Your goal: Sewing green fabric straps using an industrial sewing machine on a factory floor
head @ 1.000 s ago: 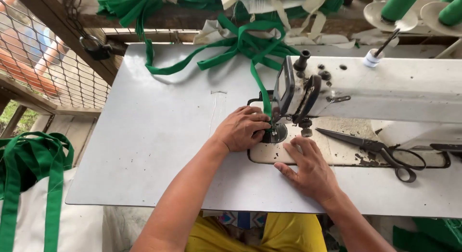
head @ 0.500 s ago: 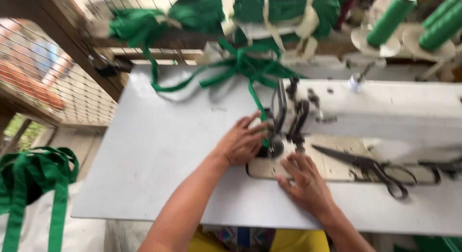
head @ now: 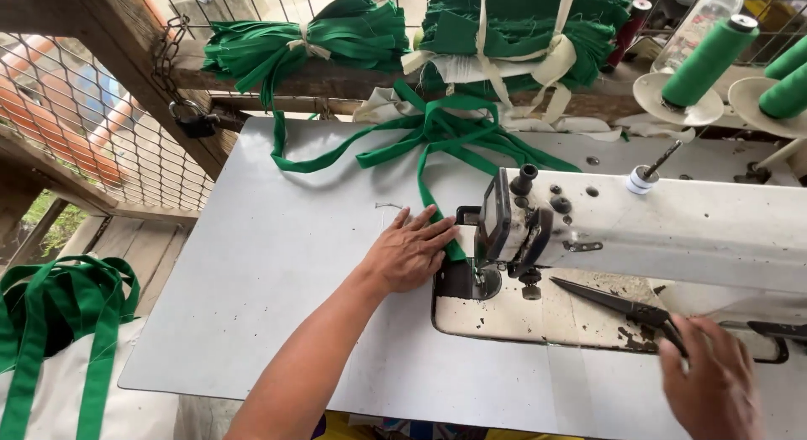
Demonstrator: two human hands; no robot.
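Right hand [head: 714, 389], moved off the needle plate since a second ago, now apparently closing on scissors [head: 626, 308]; left hand [head: 412, 251] open, flat, pinning green strap [head: 433, 200] beside presser foot on surface [head: 252, 263].

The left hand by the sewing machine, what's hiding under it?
Under the left hand lies a green fabric strap, running from the pile behind toward the sewing machine's needle. The white table shows around it. The strap's part beneath the palm is covered.

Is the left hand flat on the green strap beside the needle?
Yes, the left hand lies palm down with its fingers spread on the green strap, just left of the needle.
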